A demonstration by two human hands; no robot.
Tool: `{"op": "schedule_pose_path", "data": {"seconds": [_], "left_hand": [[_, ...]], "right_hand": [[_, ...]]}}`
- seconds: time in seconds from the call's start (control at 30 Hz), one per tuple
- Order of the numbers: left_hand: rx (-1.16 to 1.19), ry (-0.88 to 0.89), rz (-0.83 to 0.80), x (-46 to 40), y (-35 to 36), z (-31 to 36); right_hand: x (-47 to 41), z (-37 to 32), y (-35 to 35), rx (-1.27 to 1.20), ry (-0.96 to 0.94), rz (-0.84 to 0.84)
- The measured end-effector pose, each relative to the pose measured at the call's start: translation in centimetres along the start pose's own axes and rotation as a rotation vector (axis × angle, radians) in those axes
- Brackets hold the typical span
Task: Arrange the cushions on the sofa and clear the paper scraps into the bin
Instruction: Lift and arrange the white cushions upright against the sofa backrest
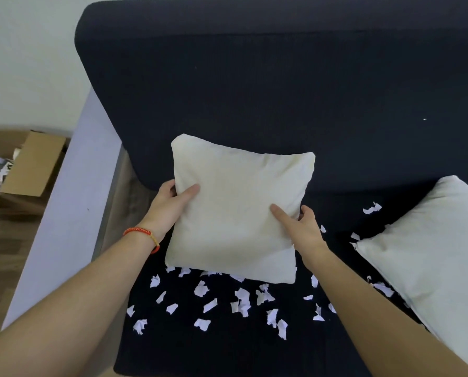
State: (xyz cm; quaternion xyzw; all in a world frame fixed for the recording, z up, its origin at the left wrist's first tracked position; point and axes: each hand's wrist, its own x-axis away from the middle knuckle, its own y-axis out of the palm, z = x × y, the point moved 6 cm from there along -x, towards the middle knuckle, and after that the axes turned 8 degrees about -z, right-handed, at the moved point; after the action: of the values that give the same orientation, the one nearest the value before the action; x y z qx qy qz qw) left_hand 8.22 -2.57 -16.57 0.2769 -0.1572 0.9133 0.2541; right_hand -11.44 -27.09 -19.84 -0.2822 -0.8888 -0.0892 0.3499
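Both hands — left hand, right hand — grip a cream, faintly stained cushion by its sides above paper scraps.

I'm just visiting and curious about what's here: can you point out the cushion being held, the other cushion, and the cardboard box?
held cushion (238, 210): head view, middle of its front face.
second cushion (429, 254): head view, middle of its upper face.
cardboard box (34, 167): head view, its open flap.
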Motion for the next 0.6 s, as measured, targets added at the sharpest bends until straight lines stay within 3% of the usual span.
{"op": "schedule_pose_path", "data": {"seconds": [0.33, 0.6], "left_hand": [[0.038, 0.036, -0.031, -0.3, 1.5, -0.8], [0.042, 0.152, 0.063, 2.2, 1.7, 0.0]], "right_hand": [[0.0, 0.5, 0.5, -0.084, -0.029, -0.023], [1.7, -0.2, 1.3, -0.093, -0.143, -0.010]]}}
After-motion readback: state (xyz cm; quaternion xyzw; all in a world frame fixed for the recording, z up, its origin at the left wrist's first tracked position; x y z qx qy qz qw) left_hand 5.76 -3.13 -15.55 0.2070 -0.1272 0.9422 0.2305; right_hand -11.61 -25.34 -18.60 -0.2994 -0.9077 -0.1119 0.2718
